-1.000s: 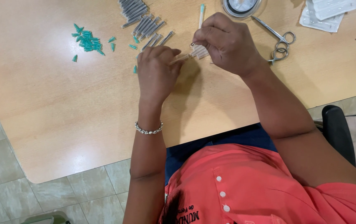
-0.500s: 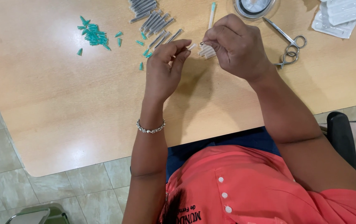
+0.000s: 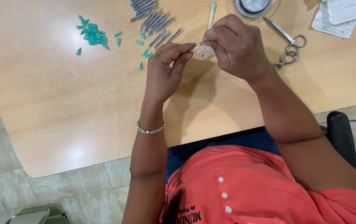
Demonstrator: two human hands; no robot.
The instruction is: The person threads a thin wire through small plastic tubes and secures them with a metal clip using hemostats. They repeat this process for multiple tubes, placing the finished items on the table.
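while the head camera looks straight down on the wooden table [image 3: 62, 103], the left hand [image 3: 165, 70] and the right hand [image 3: 236, 45] meet just above its far half. the left thumb and forefinger are pinched narrow on the end of a small pale tube [image 3: 195, 48], and the right hand's fingers are curled close around a little bundle of pale tubes [image 3: 207, 52], its fingertips also meeting at that small tube. whether a fine metal tip sits there is too small to tell. a beaded bracelet [image 3: 150, 128] rings the left wrist. beyond the hands lie grey needle caps [image 3: 155, 23] in loose rows, a scatter of teal needle hubs [image 3: 91, 34] to their left, a slim white stick with a teal end [image 3: 211, 14], steel scissors [image 3: 288, 45] to the right, a round clear dish [image 3: 254, 6] and white blister packs [image 3: 337, 16] at the far right corner.
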